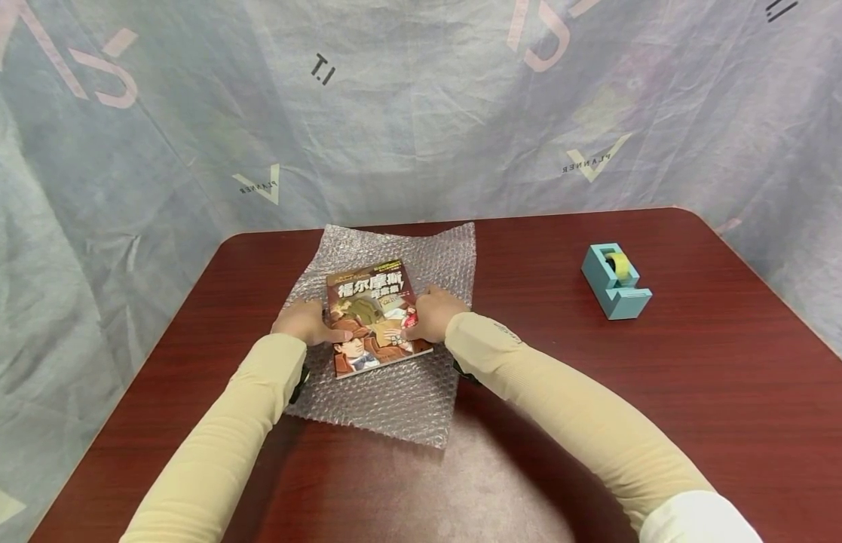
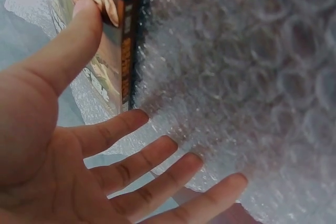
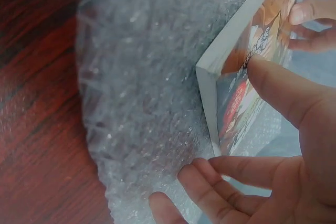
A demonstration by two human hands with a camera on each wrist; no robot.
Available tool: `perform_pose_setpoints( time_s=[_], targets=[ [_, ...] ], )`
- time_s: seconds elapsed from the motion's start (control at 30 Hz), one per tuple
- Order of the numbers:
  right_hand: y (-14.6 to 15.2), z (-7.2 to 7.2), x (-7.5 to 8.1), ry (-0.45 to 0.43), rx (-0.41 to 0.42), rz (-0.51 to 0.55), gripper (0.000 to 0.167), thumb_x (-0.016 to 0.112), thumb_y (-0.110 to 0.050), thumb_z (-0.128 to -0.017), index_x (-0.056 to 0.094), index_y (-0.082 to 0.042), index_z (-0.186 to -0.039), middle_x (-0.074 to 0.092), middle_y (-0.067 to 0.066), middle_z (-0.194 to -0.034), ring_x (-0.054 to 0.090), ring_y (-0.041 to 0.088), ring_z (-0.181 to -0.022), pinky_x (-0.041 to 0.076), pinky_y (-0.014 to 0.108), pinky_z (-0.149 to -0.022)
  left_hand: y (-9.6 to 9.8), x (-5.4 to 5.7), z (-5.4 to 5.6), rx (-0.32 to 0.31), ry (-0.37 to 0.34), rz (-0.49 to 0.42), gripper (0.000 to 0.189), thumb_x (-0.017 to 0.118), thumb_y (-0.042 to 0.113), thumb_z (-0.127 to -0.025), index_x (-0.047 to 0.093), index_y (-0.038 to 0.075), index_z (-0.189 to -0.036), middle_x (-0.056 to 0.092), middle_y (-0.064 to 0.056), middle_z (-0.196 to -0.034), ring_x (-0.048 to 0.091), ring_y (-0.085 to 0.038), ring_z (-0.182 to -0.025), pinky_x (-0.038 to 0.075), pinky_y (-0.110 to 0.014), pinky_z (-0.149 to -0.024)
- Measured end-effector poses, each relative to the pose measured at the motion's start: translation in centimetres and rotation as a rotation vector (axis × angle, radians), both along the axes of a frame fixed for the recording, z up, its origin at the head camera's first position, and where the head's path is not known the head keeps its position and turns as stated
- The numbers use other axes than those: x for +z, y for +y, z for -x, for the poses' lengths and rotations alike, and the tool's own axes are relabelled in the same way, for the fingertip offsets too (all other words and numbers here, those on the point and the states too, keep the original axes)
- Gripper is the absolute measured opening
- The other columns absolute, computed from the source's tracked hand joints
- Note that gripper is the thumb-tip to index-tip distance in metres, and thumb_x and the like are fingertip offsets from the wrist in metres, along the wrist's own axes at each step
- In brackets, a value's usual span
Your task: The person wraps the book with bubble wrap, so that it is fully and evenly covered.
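Note:
A paperback book (image 1: 373,320) with an illustrated brown cover and large white lettering lies slightly turned on a sheet of bubble wrap (image 1: 393,411). At its left side is my left hand (image 1: 305,323), thumb on the cover. In the left wrist view its other fingers (image 2: 142,166) are spread nearly straight over the wrap, index tip close by the spine. My right hand (image 1: 437,313) is at the opposite side, thumb touching the cover. The right wrist view shows that hand's index fingertip right at the book's pale page edge, the other fingers (image 3: 210,187) loosely bent over the wrap.
A light blue tape dispenser (image 1: 613,283) with a yellow roll (image 1: 620,265) stands on the dark red wooden table (image 1: 699,362) to the right. Behind the table's back edge hangs a pale printed cloth (image 1: 421,113). The wrap reaches nearly to that edge.

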State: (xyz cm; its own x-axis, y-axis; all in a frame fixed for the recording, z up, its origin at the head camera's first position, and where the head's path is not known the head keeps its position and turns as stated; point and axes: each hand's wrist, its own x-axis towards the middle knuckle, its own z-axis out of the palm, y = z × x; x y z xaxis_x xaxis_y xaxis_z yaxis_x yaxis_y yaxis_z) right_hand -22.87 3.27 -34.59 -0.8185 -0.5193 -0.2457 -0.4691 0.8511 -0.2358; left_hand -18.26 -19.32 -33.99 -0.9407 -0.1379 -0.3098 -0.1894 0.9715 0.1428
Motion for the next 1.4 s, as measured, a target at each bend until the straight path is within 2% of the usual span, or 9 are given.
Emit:
perform_pose_setpoints(
  time_s=[0.2, 0.4, 0.57, 0.77, 0.87, 1.1, 1.2, 1.3, 1.4],
  targets=[
    [-0.2, -0.1, 0.6, -0.046, -0.014, -0.002, 0.043, 0.069, -0.044, -0.097, 0.072, -0.003, -0.109, 0.033, 0.024, -0.159, 0.033, 0.037, -0.147, 0.036, 0.047, -0.116, 0.2, 0.7, -0.4, -0.002, -0.027, -0.013, 0.096, 0.073, 0.049, -0.091, 0.033, -0.017, -0.148, 0.032, -0.04, -0.152, 0.028, -0.052, -0.144, 0.031, -0.06, -0.114],
    [-0.1, -0.2, 1.2, -0.089, -0.031, 0.013, 0.06, 0.071, -0.043, -0.095, 0.061, 0.001, -0.135, 0.032, 0.024, -0.159, 0.03, 0.035, -0.148, 0.035, 0.045, -0.116, -0.2, 1.0, -0.6, -0.04, -0.006, -0.015, 0.096, 0.072, 0.046, -0.093, 0.028, -0.02, -0.148, 0.031, -0.039, -0.153, 0.025, -0.052, -0.145, 0.027, -0.059, -0.117],
    [0.4, -0.2, 1.2, -0.079, -0.017, 0.018, 0.054, 0.07, -0.043, -0.096, 0.066, 0.0, -0.128, 0.036, 0.023, -0.157, 0.034, 0.035, -0.146, 0.036, 0.044, -0.116, 0.4, 1.3, -0.7, -0.026, -0.004, -0.018, 0.096, 0.072, 0.045, -0.092, 0.029, -0.02, -0.148, 0.03, -0.039, -0.154, 0.026, -0.051, -0.145, 0.026, -0.059, -0.117],
    [1.0, -0.2, 1.0, -0.079, -0.011, 0.019, 0.066, 0.07, -0.043, -0.096, 0.055, 0.0, -0.144, 0.039, 0.022, -0.156, 0.034, 0.034, -0.146, 0.036, 0.045, -0.115, 1.4, 1.6, -0.9, -0.022, -0.021, 0.001, 0.097, 0.072, 0.048, -0.092, 0.03, -0.019, -0.148, 0.029, -0.039, -0.154, 0.026, -0.051, -0.145, 0.028, -0.061, -0.116],
    [1.4, -0.3, 1.1, -0.082, -0.008, 0.021, 0.062, 0.07, -0.042, -0.096, 0.059, 0.0, -0.14, 0.038, 0.022, -0.156, 0.033, 0.034, -0.146, 0.037, 0.046, -0.115, 1.5, 1.4, -0.7, -0.025, -0.019, 0.013, 0.097, 0.072, 0.048, -0.092, 0.031, -0.018, -0.148, 0.03, -0.039, -0.154, 0.027, -0.05, -0.145, 0.029, -0.06, -0.115],
    [1.7, -0.2, 1.3, -0.084, 0.01, 0.012, 0.072, 0.069, -0.044, -0.096, 0.048, 0.0, -0.149, 0.04, 0.022, -0.154, 0.036, 0.034, -0.144, 0.039, 0.048, -0.112, 1.6, 1.4, -0.6, -0.024, -0.007, 0.021, 0.095, 0.074, 0.049, -0.091, 0.035, -0.017, -0.147, 0.036, -0.037, -0.152, 0.033, -0.048, -0.143, 0.034, -0.058, -0.113],
    [1.6, -0.1, 1.4, -0.082, 0.019, 0.0, 0.063, 0.069, -0.044, -0.096, 0.057, 0.0, -0.14, 0.041, 0.023, -0.154, 0.036, 0.035, -0.144, 0.04, 0.048, -0.112, 1.7, 1.6, -0.5, -0.029, -0.004, 0.027, 0.094, 0.074, 0.049, -0.09, 0.037, -0.017, -0.146, 0.039, -0.036, -0.15, 0.037, -0.047, -0.141, 0.037, -0.056, -0.112],
    [1.5, 0.0, 1.4, -0.071, 0.033, -0.01, 0.042, 0.07, -0.043, -0.096, 0.068, -0.004, -0.109, 0.046, 0.023, -0.15, 0.04, 0.035, -0.141, 0.044, 0.047, -0.107, 1.7, 1.6, -0.4, -0.035, -0.002, 0.033, 0.094, 0.074, 0.049, -0.09, 0.037, -0.017, -0.146, 0.041, -0.036, -0.149, 0.039, -0.047, -0.14, 0.039, -0.055, -0.111],
    [1.5, 0.1, 1.3, -0.064, 0.042, -0.011, 0.037, 0.071, -0.043, -0.095, 0.06, -0.01, -0.083, 0.052, 0.022, -0.143, 0.048, 0.034, -0.133, 0.047, 0.043, -0.096, 1.8, 1.5, -0.4, -0.04, 0.004, 0.037, 0.093, 0.075, 0.05, -0.09, 0.04, -0.017, -0.145, 0.043, -0.035, -0.147, 0.042, -0.047, -0.138, 0.041, -0.054, -0.11]
  ],
)
